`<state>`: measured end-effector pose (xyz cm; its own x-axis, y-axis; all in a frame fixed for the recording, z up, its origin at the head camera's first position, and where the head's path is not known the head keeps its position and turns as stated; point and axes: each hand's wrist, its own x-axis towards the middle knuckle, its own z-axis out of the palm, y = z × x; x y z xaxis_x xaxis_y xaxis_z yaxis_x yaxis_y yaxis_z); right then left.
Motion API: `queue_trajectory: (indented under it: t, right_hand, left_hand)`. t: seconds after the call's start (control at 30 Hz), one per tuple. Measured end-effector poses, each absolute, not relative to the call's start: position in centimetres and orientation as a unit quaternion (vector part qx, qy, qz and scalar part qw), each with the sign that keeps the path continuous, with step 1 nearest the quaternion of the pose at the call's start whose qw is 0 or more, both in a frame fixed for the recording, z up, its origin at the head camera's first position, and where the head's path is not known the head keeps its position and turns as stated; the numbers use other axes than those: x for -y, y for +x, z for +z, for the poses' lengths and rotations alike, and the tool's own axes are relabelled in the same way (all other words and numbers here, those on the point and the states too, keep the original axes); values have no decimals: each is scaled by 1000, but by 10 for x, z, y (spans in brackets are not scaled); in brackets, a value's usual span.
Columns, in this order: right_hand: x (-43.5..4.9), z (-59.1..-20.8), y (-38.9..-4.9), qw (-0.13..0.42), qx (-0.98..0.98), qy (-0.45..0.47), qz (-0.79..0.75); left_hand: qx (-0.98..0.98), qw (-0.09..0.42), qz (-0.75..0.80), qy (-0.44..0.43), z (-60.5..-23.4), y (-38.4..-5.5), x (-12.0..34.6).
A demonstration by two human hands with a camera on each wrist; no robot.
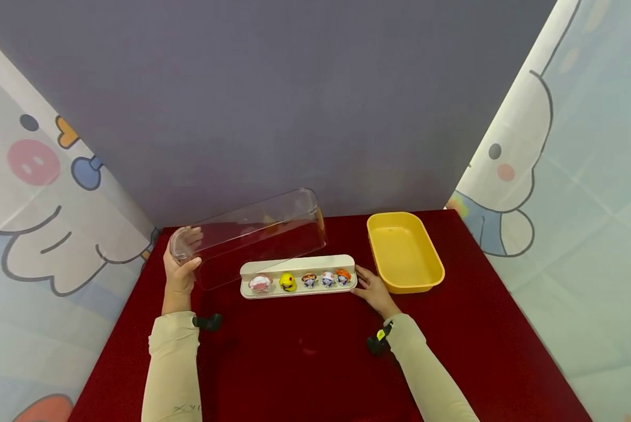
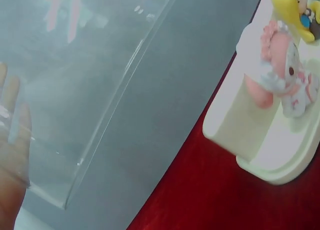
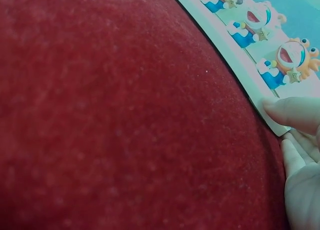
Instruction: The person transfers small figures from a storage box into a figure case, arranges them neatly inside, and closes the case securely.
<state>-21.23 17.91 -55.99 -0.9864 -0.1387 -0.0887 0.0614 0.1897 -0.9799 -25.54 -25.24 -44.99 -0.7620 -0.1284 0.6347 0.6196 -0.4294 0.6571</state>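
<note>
My left hand (image 1: 180, 272) grips the left end of a long clear plastic cover (image 1: 257, 225), which is tilted with its right end higher, behind and above a cream display stand (image 1: 299, 266). In the left wrist view, spread fingers (image 2: 12, 105) show through the clear wall. Several small figurines stand in a row on the stand: a pink-and-white one (image 1: 260, 283) at the left, a yellow one (image 1: 287, 282), and blue-and-white ones including one with an orange crab hat (image 3: 295, 55). My right hand (image 1: 375, 292) pinches the stand's right end, thumb on the base's edge.
A yellow plastic tray (image 1: 405, 252) sits just right of the stand, close to my right hand. The red cloth-covered table (image 1: 294, 351) meets a grey wall (image 1: 305, 105) at the back. Printed curtains (image 1: 574, 176) hang on both sides.
</note>
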Motion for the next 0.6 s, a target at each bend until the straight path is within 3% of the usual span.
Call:
queue_trajectory:
  t: [0.17,0.6]
  right_hand:
    - [-175,-540,-204,91,-767,-21,-635]
    - [-176,-553,-211,93,-759,4,-644]
  left_hand:
    - [504,194,-796,-274,-451,-260,245]
    - [505,136,-795,-307,-451,-278,226]
